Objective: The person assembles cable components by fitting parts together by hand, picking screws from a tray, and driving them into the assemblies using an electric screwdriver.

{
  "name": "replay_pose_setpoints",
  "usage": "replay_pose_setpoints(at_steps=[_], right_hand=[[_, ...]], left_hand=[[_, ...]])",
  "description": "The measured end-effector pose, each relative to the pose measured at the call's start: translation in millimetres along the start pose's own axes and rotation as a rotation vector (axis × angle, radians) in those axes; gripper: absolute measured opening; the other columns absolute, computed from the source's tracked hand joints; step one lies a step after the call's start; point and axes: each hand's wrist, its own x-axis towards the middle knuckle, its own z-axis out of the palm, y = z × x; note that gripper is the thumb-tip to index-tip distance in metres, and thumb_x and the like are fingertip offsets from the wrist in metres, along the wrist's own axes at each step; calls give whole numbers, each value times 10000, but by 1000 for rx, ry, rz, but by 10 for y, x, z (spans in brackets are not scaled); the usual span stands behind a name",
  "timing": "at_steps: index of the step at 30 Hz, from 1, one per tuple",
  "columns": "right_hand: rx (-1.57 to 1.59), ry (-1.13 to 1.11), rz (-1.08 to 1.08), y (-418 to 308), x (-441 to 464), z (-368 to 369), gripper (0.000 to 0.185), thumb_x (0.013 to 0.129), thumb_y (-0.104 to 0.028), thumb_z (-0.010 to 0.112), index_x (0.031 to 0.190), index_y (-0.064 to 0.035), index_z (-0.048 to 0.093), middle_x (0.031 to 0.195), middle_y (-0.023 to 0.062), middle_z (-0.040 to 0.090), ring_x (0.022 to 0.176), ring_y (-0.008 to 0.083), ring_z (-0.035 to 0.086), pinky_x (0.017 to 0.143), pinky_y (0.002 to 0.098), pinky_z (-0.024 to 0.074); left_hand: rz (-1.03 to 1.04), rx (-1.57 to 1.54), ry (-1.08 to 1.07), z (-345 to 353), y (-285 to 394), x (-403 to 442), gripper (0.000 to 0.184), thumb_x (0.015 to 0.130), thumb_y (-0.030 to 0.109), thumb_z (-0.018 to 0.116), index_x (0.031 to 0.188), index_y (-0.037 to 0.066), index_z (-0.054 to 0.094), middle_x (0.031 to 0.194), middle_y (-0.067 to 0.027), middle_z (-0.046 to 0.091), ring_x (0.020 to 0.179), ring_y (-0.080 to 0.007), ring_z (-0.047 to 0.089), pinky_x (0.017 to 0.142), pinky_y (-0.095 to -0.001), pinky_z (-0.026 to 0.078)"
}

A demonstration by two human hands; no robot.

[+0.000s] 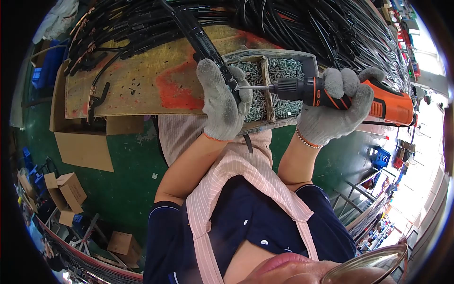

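Note:
My left hand (220,97), in a grey knit glove, is closed around a long black plastic cable part (203,45), which slants up toward the cable pile. My right hand (338,104), gloved too, grips an orange and black electric screwdriver (388,102) held level and pointing left. Its thin metal bit (255,87) reaches the lower end of the black part beside my left fingers. Whether a screw sits at the tip is too small to tell. Under the bit lies a screw box (307,61), split by a divider (269,111), with many small silvery screws (286,68) in both compartments.
Bundles of black cables (302,23) cover the far side of the worn wooden table (142,85). A short black cable piece (98,100) lies at its left. An open cardboard carton (85,151) stands against the table's left edge; another carton (68,191) rests on the green floor (123,199).

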Motion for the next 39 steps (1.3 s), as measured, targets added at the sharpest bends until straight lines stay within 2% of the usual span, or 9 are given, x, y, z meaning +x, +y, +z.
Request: replay_pose_setpoints(at_steps=[9,12,15,21,29,35,36,37,39], right_hand=[[-39,-68,29,19,-49,-2,539,932,-122,617,1402,-158,357,764,32,492,593,151,490,549,295,460],[-220,-133,76,-48,-56,68,446,917,-175,634,1330,-237,477,812,-4,505,676,135,492,659,265,462],[-247,-206,86,-58,-16,164,490,894,-174,633,1347,-259,467,851,31,528,688,148,503,652,279,478],[-297,-254,6,-37,136,366,428,890,-124,611,1290,-177,468,808,42,520,614,137,487,584,263,473],[-252,-358,109,47,39,402,325,891,-42,569,1199,-68,467,726,40,497,498,115,457,488,225,455],[-318,-520,72,22,53,367,366,918,-87,536,1262,-29,427,752,68,498,508,144,466,487,259,459],[-231,-557,78,41,99,301,376,934,-109,512,1292,-39,419,756,73,498,518,155,474,490,271,464],[-142,-594,88,61,146,234,387,951,-131,488,1321,-48,412,760,77,497,527,167,483,494,283,470],[-107,-608,65,108,163,215,403,976,-171,458,1362,-72,404,763,82,495,544,184,497,501,299,479]], left_hand=[[0,63,-14,35,31,-34,637,900,728,534,866,96,604,691,-26,598,413,-121,465,359,-231,357],[9,146,-4,23,12,-49,660,899,748,511,866,95,602,686,-36,592,418,-119,476,365,-230,381],[17,182,51,44,1,-31,688,897,770,482,862,93,601,658,-36,568,420,-115,473,372,-224,393],[-57,84,59,66,36,-45,712,882,798,465,821,102,604,611,1,516,429,-104,464,378,-212,384],[-64,166,53,77,30,-80,764,868,846,400,842,112,609,633,11,532,452,-110,460,406,-228,361],[-23,36,76,60,17,-44,686,906,775,458,874,108,611,718,-16,576,568,-135,535,528,-256,449],[-7,-13,65,69,6,-36,667,916,757,470,874,107,611,731,-20,582,589,-138,546,552,-261,461],[-26,-34,105,92,0,-42,656,860,768,558,876,113,583,712,1,552,538,-123,522,492,-240,444],[-30,27,66,67,10,-53,657,866,770,546,868,114,576,692,-2,539,518,-124,506,476,-231,422]])
